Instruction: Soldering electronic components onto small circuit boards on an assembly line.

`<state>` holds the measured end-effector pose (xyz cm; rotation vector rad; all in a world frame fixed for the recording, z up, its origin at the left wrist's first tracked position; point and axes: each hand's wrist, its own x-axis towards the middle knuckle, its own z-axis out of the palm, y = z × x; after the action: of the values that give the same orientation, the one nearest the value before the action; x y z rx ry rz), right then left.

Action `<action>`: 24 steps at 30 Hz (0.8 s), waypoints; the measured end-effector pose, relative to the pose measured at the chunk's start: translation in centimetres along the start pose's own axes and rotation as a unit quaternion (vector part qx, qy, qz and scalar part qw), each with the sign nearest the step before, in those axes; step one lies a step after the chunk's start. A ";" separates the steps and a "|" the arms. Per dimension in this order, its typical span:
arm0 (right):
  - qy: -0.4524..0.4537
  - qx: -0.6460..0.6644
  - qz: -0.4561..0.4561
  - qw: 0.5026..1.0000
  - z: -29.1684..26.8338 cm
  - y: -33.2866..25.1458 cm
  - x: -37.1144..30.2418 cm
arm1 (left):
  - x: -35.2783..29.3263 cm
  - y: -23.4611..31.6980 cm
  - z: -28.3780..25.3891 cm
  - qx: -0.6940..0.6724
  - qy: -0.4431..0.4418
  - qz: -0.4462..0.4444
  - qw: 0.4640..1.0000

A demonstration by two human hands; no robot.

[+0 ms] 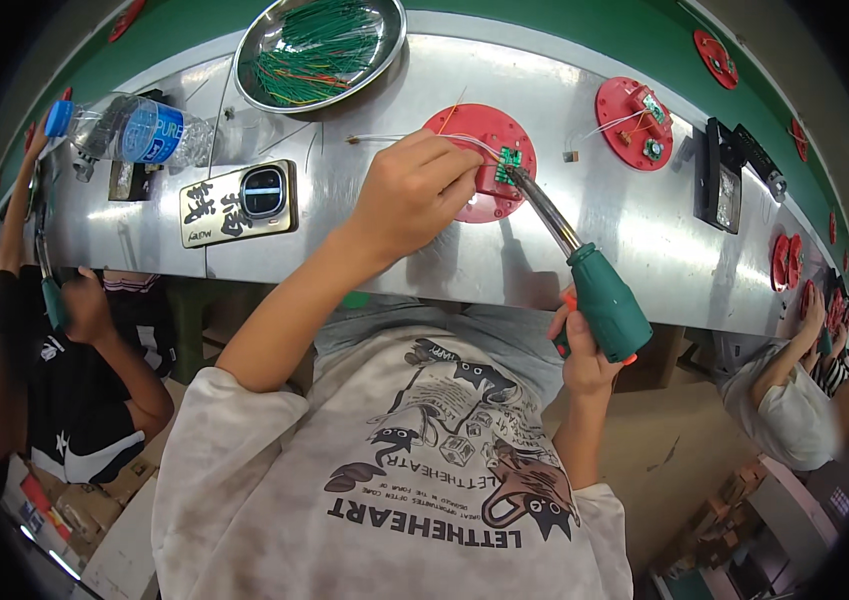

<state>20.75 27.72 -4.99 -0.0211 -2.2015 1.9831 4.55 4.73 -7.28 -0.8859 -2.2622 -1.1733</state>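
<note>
My left hand point(409, 195) is pinched closed on a thin wire point(382, 136) beside a small green circuit board point(510, 158). The exact grip point is hidden by the fingers. That board sits on a round red plastic housing point(456, 122) lying on the metal bench. In my right hand point(587, 360) is a soldering gun point(608, 305) with a green body, held by its handle below the bench edge. Its metal barrel slants up and left, with the tip at the board, close to my left fingertips. An orange wire point(453, 110) sticks up from the housing.
A steel bowl point(396, 55) of green and red wires stands at the back. Left of me lie a phone point(234, 204) and a plastic bottle point(129, 130). Rightward are another red housing point(624, 135) and a black fixture point(719, 180). People work on both sides.
</note>
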 end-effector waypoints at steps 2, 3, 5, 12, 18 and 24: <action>0.000 0.000 0.002 1.000 0.1 0.2 -0.1 | -0.1 0.0 0.0 -0.008 -0.013 -0.008 1.000; 0.002 0.000 0.002 1.000 0.1 0.3 -0.1 | -0.1 0.0 0.0 -0.010 -0.009 -0.006 1.000; 0.005 0.001 0.002 1.000 0.1 0.4 -0.1 | 0.0 0.0 0.0 -0.004 -0.013 0.000 1.000; 0.002 0.009 -0.008 1.000 0.1 0.5 0.1 | 0.0 0.1 0.1 0.001 -0.009 0.011 1.000; -0.014 0.026 0.036 0.999 -0.4 -0.1 0.7 | -0.1 -0.1 0.3 0.017 -0.004 0.016 1.000; 0.046 0.067 0.026 0.996 0.1 -0.4 0.8 | -0.1 -0.2 0.2 0.009 0.001 0.018 1.000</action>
<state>20.04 27.69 -4.48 -0.1487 -2.0272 2.1089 4.40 4.76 -7.55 -0.9139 -2.2432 -1.1364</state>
